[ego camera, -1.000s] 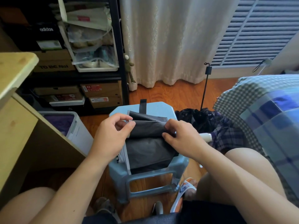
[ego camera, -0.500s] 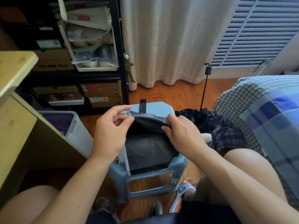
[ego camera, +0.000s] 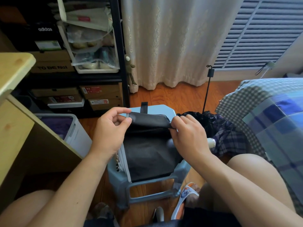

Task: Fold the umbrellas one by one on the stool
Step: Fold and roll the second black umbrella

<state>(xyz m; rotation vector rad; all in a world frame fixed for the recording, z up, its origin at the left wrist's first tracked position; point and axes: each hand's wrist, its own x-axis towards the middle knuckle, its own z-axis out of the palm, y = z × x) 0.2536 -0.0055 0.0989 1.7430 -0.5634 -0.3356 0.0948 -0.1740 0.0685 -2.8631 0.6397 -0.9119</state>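
A dark grey umbrella [ego camera: 147, 154] lies collapsed on the light blue plastic stool [ego camera: 157, 110], its canopy spread over the seat and its black strap reaching toward the far edge. My left hand [ego camera: 113, 130] pinches the far left corner of a canopy flap between thumb and fingers. My right hand [ego camera: 188, 135] pinches the same flap's right end, holding it lifted above the rest. White rib ends show at the umbrella's left side. A second umbrella [ego camera: 221, 130], black and plaid with a white handle, lies on the floor right of the stool, its thin shaft standing upright.
A wooden desk [ego camera: 14, 102] stands at the left with a white bin [ego camera: 72, 131] beside it. A black shelf with shoe boxes [ego camera: 98, 95] is behind. A checked bed cover [ego camera: 270, 115] fills the right. My knees flank the stool; slippers lie on the wood floor below.
Both hands have lifted the canopy flap and drawn it toward the stool's far edge, stretching it between them. The umbrella body has stayed on the seat.
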